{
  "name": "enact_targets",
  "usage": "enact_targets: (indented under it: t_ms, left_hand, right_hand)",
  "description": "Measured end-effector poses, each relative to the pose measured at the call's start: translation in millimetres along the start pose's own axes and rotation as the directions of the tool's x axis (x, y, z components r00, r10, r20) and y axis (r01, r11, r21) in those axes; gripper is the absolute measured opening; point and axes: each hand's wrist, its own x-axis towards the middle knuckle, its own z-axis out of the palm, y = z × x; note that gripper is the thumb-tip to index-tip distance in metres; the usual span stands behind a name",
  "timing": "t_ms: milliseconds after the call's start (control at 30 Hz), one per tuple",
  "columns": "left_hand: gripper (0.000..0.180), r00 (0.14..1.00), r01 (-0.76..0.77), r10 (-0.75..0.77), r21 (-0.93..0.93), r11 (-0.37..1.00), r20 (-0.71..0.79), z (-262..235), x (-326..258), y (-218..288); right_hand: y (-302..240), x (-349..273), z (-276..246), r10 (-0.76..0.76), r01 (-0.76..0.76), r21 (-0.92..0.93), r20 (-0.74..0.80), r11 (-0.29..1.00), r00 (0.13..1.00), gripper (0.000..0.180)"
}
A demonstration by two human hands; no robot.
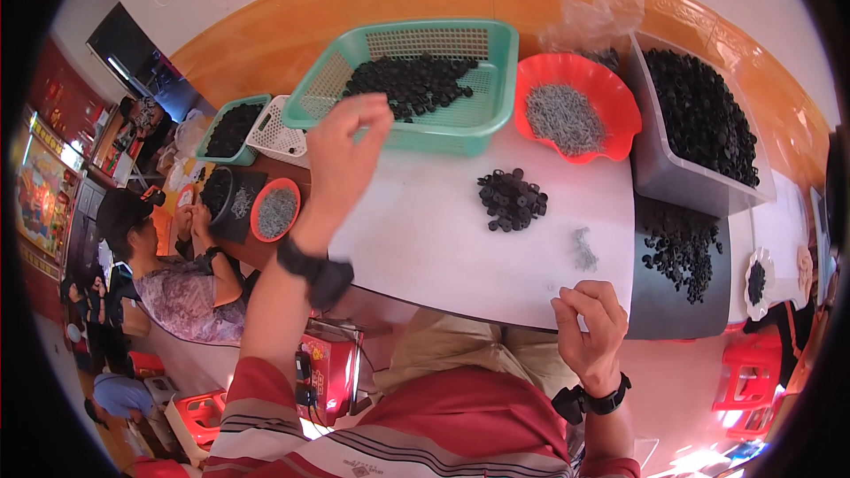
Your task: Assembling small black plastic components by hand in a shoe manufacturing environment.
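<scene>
My left hand [348, 164] is raised over the near left rim of a green plastic basket [443, 140], its fingers drawn together toward the thumb. Anything in that pinch is too small to make out. Inside the basket lie many small black parts [412, 84]. My right hand [595, 332] is at the front edge of the white tabletop [416, 239], with thumb and fingertips close together; what they hold, if anything, is hidden. Just past it lie a small loose pile of grey screws [584, 250] and a heap of black ring-like parts [512, 200].
A red scalloped bowl [622, 111] holds many grey screws. On the right stand a grey bin [682, 181] of black parts and a dark mat [660, 305] with more. To the left, another person [181, 288] works beside a smaller red bowl [257, 212] and a white basket [273, 128].
</scene>
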Motion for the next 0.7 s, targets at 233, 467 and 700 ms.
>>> enact_targets:
  t_ms: [233, 467, 700]
  left_hand:
    - [0.019, 0.972, -0.114, 0.087, -0.116, 0.987, -0.22, -7.6, -2.6, 26.8]
    - [0.021, 0.746, -0.664, 0.38, -0.661, 0.351, -0.548, -53.5, -102.1, 180.3]
    - [0.032, 0.704, -0.693, 0.294, -0.717, 0.081, -0.647, -41.3, -111.8, 199.3]
  right_hand:
    - [1.7, 1.8, -2.1, -0.016, 0.016, -0.012, -0.018, 1.0, 1.0, 0.027]
    - [7.0, 8.3, -4.5, 0.021, -0.021, 0.013, 0.008, 1.0, 1.0, 0.025]
    - [9.7, 10.8, -1.8, 0.025, -0.025, 0.025, 0.01, 0.999, 1.0, 0.023]
